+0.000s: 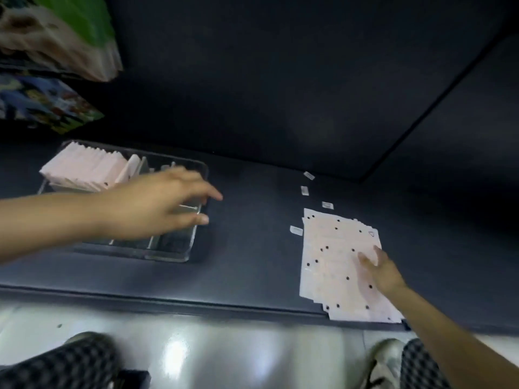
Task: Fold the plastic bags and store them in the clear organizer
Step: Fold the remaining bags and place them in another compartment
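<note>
1. Dark desk point(252, 248) runs across the view, dark wall behind it, pale glossy floor point(213, 346) in front.
2. Clear organizer point(179, 255) sits on the left part of the desk; it has dividers making several compartments.
3. Far-left part of the organizer holds a row of folded pale pink bags point(84, 169), standing on edge, packed close. Near compartments look bare, though blur makes that hard to confirm.
4. Left hand point(157, 203) hovers over the organizer's right side, palm down, fingers point(207, 193) straight and slightly spread, pointing right. Holds nothing visible. Motion-blurred, so contact with the organizer cannot be told.
5. Stack of flat plastic bags point(331, 259), pale pink with black dots, lies on the right part of the desk, fanned a bit, its near corner at the desk's front edge.
6. Right hand point(382, 269) rests on the stack's right side, fingers extended and pressing flat on the top bag, not pinching.
7. Four small white scraps point(325, 204) lie on the desk just beyond and left of the stack, apart from each other.
8. Colourful packages point(56, 37) at upper left, blurred.
9. Bottom edge: checked trouser legs point(64, 363) and a light shoe point(384, 363) on the floor.
</note>
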